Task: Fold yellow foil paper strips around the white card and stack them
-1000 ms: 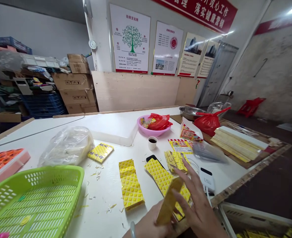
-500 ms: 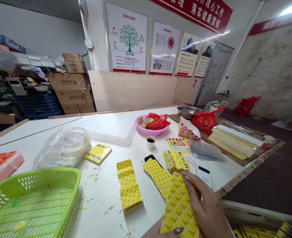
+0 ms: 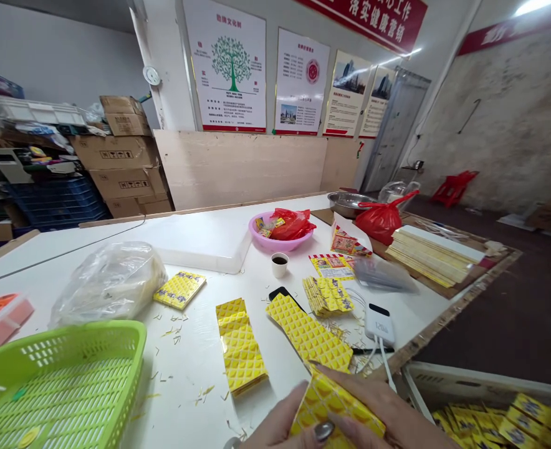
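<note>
At the bottom of the head view, a yellow card with a waffle-like diamond print [image 3: 325, 402] is between my hands, bent over near its top. My left hand [image 3: 275, 424] is closed on its left side, thumb with a shiny nail on the front. My right hand [image 3: 373, 399] grips its right side, fingers stretching along the top edge. Just beyond lies a strip of the same yellow card [image 3: 310, 330], partly over a black phone [image 3: 282, 292]. To the left is a stack of folded yellow cards [image 3: 240, 349]. Small printed yellow pieces [image 3: 326, 296] lie behind the strip.
A green basket [image 3: 138, 349] stands at left beside a plastic bag [image 3: 111, 280]. A cup of dark liquid [image 3: 280, 265] stands before a pink bowl [image 3: 280, 243]. A white power bank [image 3: 379, 324] with cables lies right. A crate [image 3: 420, 374] of yellow packs sits lower right.
The yellow card has gone from upright and flat to lower and bent over. My right hand has moved down and left across its top. The view has shifted slightly.
</note>
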Tool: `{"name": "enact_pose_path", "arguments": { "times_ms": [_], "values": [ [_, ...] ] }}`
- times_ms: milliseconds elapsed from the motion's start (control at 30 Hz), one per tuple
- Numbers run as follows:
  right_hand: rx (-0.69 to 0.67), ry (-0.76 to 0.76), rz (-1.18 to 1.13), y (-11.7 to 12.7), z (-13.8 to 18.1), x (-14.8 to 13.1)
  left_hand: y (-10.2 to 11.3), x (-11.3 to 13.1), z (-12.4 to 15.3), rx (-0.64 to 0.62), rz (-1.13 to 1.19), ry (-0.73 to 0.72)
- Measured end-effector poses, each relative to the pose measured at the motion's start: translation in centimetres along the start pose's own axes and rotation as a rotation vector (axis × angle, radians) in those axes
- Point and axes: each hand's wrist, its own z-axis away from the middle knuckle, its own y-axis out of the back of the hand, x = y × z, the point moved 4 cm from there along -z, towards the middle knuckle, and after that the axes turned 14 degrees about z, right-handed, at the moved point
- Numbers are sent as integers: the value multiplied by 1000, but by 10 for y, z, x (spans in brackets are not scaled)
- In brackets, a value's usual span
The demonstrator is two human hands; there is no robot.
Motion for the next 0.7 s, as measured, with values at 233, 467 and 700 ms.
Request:
{"name": "enact_pose_path", "arguments": {
  "times_ms": [233,467,700],
  "values": [
    [-86,45,-259,7,-2,-20,4,8,3,88,-271,-39],
    [-115,75,-139,2,0,-22,1,14,4,167,-344,-134],
    [362,-270,-391,-33,23,11,12,7,12,414,-373,-329]
  ]
}}
